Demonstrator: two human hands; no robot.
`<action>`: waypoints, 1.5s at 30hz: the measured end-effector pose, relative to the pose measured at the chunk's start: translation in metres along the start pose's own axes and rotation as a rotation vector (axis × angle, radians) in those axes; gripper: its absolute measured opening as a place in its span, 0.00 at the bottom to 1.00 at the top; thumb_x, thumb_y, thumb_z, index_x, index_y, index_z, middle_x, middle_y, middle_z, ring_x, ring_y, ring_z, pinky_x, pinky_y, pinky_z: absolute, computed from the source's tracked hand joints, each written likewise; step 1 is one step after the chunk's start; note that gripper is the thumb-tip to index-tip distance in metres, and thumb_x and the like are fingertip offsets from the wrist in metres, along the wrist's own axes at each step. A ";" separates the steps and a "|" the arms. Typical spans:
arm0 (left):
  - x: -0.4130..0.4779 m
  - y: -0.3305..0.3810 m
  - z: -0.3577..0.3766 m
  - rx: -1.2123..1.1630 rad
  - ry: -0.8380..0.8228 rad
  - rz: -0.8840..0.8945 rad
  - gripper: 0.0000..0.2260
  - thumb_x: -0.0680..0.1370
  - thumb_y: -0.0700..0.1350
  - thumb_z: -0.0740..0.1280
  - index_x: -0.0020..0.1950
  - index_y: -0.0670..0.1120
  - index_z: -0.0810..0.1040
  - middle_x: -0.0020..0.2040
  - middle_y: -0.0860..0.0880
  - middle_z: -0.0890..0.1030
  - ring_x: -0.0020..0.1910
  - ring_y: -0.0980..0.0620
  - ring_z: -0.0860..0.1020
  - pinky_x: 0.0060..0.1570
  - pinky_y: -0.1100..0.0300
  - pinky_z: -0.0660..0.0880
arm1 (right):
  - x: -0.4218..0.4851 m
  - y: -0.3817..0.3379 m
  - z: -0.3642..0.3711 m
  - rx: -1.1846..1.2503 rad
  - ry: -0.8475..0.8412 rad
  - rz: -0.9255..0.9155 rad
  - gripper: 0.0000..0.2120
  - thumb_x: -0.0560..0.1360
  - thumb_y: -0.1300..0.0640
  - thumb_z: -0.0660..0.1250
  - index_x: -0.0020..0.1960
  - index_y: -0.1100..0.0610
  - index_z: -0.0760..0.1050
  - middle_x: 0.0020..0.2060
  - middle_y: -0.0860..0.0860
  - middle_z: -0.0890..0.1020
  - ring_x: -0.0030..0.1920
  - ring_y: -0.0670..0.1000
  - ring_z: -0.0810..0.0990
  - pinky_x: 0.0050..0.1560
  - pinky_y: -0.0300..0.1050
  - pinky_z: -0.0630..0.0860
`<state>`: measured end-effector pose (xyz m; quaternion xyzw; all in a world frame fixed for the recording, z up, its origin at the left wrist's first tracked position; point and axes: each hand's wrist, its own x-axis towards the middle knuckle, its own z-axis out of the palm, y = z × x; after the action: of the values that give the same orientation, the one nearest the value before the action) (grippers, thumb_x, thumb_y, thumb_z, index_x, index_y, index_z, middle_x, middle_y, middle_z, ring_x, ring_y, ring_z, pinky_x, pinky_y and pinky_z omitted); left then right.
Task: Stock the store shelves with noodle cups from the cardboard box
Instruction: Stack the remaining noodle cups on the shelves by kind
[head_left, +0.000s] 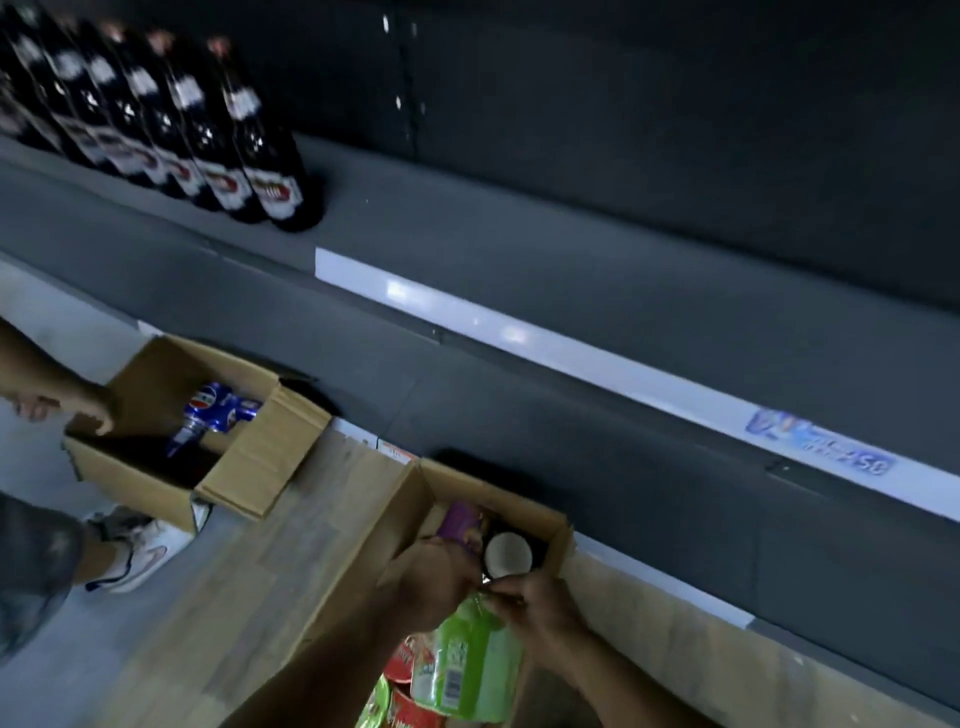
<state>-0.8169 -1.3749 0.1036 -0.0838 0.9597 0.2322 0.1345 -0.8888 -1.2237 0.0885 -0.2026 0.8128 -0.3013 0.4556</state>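
The person bends over an open cardboard box (558, 525) that stands on the wooden floor (291, 545) in front of a dark shelf (519, 244). Both hands meet at the upper end of a green noodle cup (475, 670), which is lifted a little above the other cups. The right hand (540, 608) has its fingers curled around the rim of this cup. The left hand (436, 577) is curled too and seems to pinch the same rim, but the picture is blurred there. Inside the box lie a purple cup (460, 522), a cup with a white bottom (509, 553) and red cups (405, 667). At the left, another person's hand (85, 410) touches a second box (249, 447) with blue cans (215, 413). Dark bottles (244, 150) stand on the shelf.
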 end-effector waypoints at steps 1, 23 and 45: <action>0.004 0.007 -0.010 0.002 0.033 0.039 0.13 0.69 0.54 0.58 0.35 0.57 0.82 0.35 0.58 0.82 0.34 0.63 0.79 0.37 0.72 0.72 | -0.004 -0.002 -0.008 -0.004 0.005 -0.032 0.12 0.76 0.56 0.68 0.59 0.55 0.80 0.54 0.48 0.82 0.54 0.40 0.76 0.46 0.23 0.66; 0.050 0.200 -0.254 -0.104 0.143 0.270 0.07 0.74 0.52 0.68 0.49 0.51 0.81 0.39 0.61 0.77 0.42 0.65 0.76 0.43 0.70 0.69 | -0.165 -0.142 -0.257 -0.123 0.559 -0.287 0.09 0.76 0.56 0.66 0.51 0.54 0.84 0.47 0.49 0.85 0.43 0.37 0.79 0.47 0.29 0.71; 0.041 0.435 -0.353 -0.362 0.152 0.700 0.07 0.79 0.51 0.64 0.50 0.54 0.81 0.46 0.56 0.84 0.45 0.61 0.81 0.45 0.63 0.76 | -0.388 -0.132 -0.409 0.233 0.970 -0.424 0.05 0.75 0.60 0.69 0.45 0.54 0.84 0.40 0.43 0.84 0.41 0.39 0.82 0.42 0.32 0.76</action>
<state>-1.0299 -1.1625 0.5774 0.2087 0.8811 0.4224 -0.0411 -1.0394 -0.9617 0.5823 -0.1480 0.8322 -0.5339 -0.0234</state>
